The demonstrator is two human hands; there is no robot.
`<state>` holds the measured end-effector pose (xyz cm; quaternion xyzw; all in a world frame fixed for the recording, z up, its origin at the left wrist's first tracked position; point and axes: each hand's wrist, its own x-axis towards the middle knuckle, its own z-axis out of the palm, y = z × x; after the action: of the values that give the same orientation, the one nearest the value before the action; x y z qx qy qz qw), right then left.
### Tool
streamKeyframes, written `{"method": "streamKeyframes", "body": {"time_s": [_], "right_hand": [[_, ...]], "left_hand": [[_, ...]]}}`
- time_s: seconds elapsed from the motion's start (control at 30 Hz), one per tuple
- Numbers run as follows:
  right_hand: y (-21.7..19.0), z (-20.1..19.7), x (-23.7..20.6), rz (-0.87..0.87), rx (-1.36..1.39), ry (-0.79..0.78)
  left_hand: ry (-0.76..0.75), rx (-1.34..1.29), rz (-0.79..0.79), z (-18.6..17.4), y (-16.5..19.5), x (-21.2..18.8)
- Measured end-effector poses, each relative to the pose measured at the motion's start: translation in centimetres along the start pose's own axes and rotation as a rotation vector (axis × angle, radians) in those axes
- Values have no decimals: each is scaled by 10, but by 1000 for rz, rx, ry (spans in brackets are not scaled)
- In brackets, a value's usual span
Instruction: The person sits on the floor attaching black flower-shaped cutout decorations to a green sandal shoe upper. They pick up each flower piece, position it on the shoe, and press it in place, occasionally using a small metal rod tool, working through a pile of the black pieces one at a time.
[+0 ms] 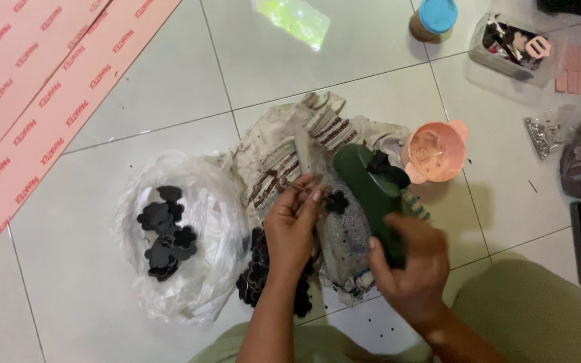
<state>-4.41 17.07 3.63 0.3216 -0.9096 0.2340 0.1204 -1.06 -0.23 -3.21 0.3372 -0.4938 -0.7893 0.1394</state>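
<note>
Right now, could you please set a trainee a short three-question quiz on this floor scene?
1. True or false: the right hand grips the green sandal.
2. What lies in the white bag? A) black flower shapes B) red beads C) coins
3. Which colour is the bowl beside the sandal?

Key: 1. True. 2. A, the black flower shapes. 3. Pink. For reference, the left hand pinches a thin tool over the cloth.
</note>
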Motion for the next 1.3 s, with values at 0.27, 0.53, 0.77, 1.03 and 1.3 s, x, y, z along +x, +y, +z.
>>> {"method": "streamKeyframes", "body": {"time_s": [0.27,0.53,0.77,1.03,1.3], "right_hand": [[31,20,9,282,28,-282],[28,19,8,231,22,-253],[30,19,6,216,7,-245],[21,7,19,288,-66,-339],[36,-10,21,400,56,-440]], "left_hand": [[1,153,21,2,-9,-2],[-6,239,111,2,-4,-4],[-24,316,200,4,6,-8],[-49,647,383,15,20,-19],[-89,739,583,18,19,-20]]}}
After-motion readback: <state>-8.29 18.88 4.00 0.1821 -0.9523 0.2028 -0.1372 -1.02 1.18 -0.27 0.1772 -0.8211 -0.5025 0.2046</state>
